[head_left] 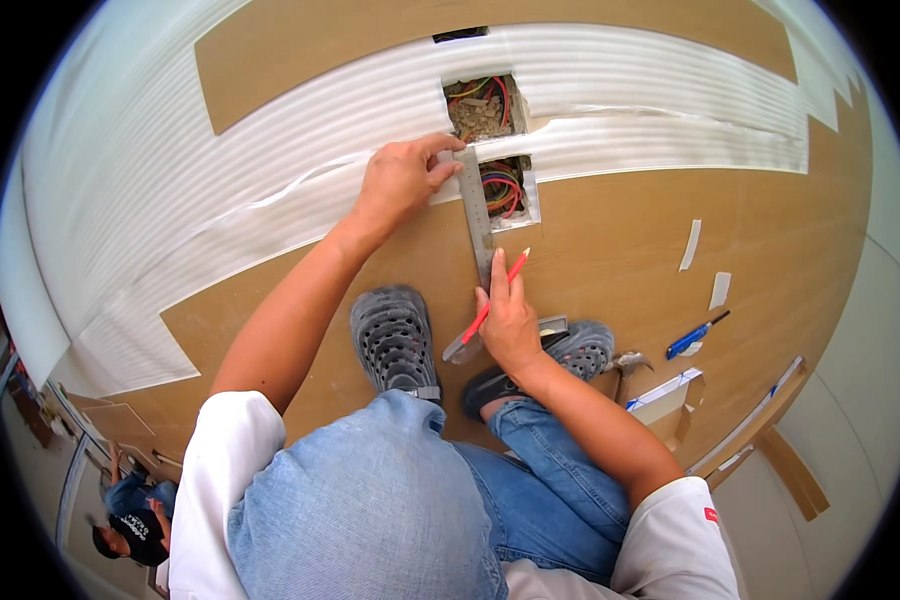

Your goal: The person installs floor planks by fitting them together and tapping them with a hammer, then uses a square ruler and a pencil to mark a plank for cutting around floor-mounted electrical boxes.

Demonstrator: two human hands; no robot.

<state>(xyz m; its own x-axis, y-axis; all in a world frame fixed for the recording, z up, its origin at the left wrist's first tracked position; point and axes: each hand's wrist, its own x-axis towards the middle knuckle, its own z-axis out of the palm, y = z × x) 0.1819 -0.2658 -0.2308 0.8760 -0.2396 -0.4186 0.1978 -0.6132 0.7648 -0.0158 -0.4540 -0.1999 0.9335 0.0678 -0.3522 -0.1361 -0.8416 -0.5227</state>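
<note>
Ruler hold: left hand [400, 180] flat, fingers pressed together on the top end of the long steel ruler [477, 215], right beside the lower floor opening with red, blue and green wires [508, 186]. Best kept pressing hard there so the blade cannot pivot.
Pencil grip: right hand [508, 322] closed around the red pencil [497, 296], index finger straight up along it, tip at the ruler's right edge. Judged best: tip tight against the metal, drawn in one steady pull.
Ruler look: narrow, grey, graduated, lying from the opening down toward the feet across the tan laminate floor board [620, 240]; lower end reaches a second flat metal blade [462, 348] under the right hand, possibly one square; cannot tell.
Risk: slip likely if pressure stays only at the top end.
Surroundings: white ribbed foam underlay [270, 130] above; upper opening with rubble and wires [482, 108]; grey perforated clogs [395, 340] on the board; blue-handled tool [692, 338] and hammer [628, 363] well to the right.
</note>
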